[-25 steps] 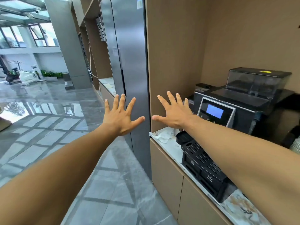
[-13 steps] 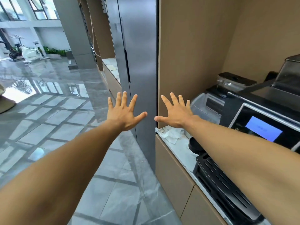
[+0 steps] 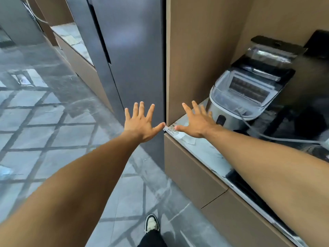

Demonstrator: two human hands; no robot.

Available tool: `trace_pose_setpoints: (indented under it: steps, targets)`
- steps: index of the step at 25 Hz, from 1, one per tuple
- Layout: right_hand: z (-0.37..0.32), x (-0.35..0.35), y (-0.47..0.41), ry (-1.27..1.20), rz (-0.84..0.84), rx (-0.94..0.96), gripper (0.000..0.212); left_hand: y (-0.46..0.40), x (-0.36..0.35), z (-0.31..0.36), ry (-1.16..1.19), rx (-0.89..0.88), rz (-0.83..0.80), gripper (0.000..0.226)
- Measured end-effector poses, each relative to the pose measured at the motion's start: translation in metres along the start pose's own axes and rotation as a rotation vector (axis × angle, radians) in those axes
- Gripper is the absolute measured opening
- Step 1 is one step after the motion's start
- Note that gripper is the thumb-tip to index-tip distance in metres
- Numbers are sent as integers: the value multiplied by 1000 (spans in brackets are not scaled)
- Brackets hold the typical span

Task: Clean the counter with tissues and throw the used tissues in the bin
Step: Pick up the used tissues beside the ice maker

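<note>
Both hands — left hand, right hand — spread, empty.

Your single head camera is looking forward and steeply down past your outstretched arms. It is sitting close to the counter edge, taking in floor and your shoe.

tissue part-hidden by right hand — blurred (counter too)
</note>
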State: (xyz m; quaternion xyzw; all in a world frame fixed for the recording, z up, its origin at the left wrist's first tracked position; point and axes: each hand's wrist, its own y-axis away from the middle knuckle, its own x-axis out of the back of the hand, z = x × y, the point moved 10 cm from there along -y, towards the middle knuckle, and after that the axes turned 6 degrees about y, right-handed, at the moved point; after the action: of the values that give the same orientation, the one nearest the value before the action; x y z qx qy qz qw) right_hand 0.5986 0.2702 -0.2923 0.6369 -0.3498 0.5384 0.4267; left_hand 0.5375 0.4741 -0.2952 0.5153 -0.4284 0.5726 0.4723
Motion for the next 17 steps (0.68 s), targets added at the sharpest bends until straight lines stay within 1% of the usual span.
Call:
trace_pose_setpoints:
  steps: [5,11,14,17]
  targets:
    - [18,-57,-13,-94,-115,-219,98,-39,-57,-3,-66,-185,-127,99]
    - [42,-117,-2,-197,-233,-402,89,-49,-121,41,-27,-410,-272,93]
    - [55,-137,-1,-217,-240,-452,86,-56,-138,61,-9,-453,-319,89]
    - [74,-156,-2,-235,-248,-502,79,-67,-147,84,19,-492,-322,82]
